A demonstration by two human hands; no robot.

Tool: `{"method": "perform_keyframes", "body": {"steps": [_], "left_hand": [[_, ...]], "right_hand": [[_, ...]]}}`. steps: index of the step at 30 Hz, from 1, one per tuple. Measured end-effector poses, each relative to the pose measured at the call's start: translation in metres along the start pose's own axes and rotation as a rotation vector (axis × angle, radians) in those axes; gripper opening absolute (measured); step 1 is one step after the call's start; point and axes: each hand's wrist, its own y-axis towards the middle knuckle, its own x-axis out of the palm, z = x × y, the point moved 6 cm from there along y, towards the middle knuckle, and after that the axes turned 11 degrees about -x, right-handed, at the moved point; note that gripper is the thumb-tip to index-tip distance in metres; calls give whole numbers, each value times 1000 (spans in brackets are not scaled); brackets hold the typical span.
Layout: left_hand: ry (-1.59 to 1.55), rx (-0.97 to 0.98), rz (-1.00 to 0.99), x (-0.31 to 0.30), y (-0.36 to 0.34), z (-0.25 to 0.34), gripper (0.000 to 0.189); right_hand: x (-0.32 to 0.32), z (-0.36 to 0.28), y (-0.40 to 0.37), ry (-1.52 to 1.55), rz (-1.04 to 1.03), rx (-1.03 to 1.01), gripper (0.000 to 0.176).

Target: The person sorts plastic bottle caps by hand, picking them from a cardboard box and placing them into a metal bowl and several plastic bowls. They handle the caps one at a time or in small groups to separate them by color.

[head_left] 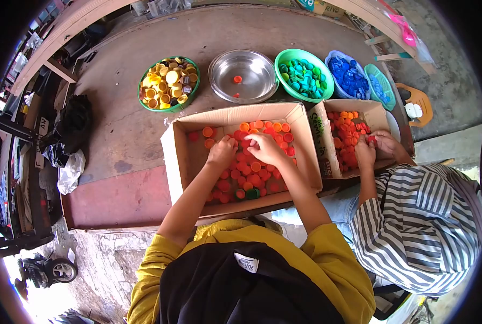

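Brown wood makes up the broad tabletop [119, 146], dull red along its near left part. To the right sits a co-worker in a striped shirt [413, 221]. The larger cardboard box [309, 151] lies at the near edge, in front of the person, and the smaller cardboard box [323, 137], marked with dark lettering, stands just to its right. Beyond them are a steel bowl [258, 71], a light green bowl [300, 53] of green caps, a green basket [171, 109] of yellow caps, a lavender basket [335, 53] of dark blue caps and a teal basket [392, 100] of lighter blue ones. The person's left hand [223, 151] is curled over the larger box's contents; the right hand [263, 147], just beside it, has bent fingers. I cannot tell whether either grips anything. The co-worker's hands [366, 154] hold a single cap [372, 139] over the smaller box. Red and orange caps [243, 168] spread across the larger box's floor, with a dark green piece [253, 193] near its front wall.
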Motion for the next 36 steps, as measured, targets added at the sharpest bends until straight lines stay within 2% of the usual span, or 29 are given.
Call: {"method": "perform_keyframes", "body": {"steps": [3,4,6,8,9,11,12,15,16,17,19,21,23,25,27,29,30,31,33,34,36], "left_hand": [[-119,61,141,3,-1,-16,13],[-218,-31,45,-6,-3,-10,15],[-412,-217,-150,-22,-12,2,19],[-642,-283,-259,-20,-16,2,24],[-758,-314,-312,-18,-18,2,27],[-895,-339,-324,-15,-20,0,27],[-965,-347,-328,-16,-21,2,28],[-731,-278,-198,-34,-28,5,27],[-647,-207,-96,-41,-34,7,25],[-569,-160,-109,-43,-41,12,24],[-414,-65,-128,-50,-56,26,24],[-289,171,-143,-46,-77,45,26],[-167,229,-210,-35,-97,54,29],[-75,232,-323,-23,-103,55,31],[-15,191,-476,-4,-103,49,34],[10,179,-472,2,-102,47,29],[24,172,-471,4,-102,45,26],[-18,155,-478,6,-102,43,25],[-112,104,-513,11,-99,36,24],[-150,109,-506,12,-100,32,23],[-228,116,-487,9,-91,23,23]], "right_hand": [[4,8,1,81,-22,83,30],[5,8,0,113,-20,112,31],[4,-7,0,155,10,26,32],[-3,-35,2,218,-37,0,37],[-2,-42,4,188,-20,-84,38],[-5,-54,7,116,19,-254,40],[-7,-54,6,74,5,-253,42],[-14,-49,8,-56,-33,-253,46],[-20,-47,9,-43,-199,-80,48],[-34,-51,11,-28,-178,-148,46],[-67,-38,24,156,97,-246,37],[-121,-38,28,-15,334,-123,28],[-151,27,40,220,539,75,27],[-189,57,49,168,801,41,25],[-218,86,56,-67,702,220,44],[-229,111,62,-578,585,384,67],[-232,119,61,-411,512,445,78],[-234,94,52,-457,674,353,70],[-221,51,37,-438,819,136,59],[-206,34,29,-421,835,49,45],[-171,13,16,-312,717,-61,32]]}}
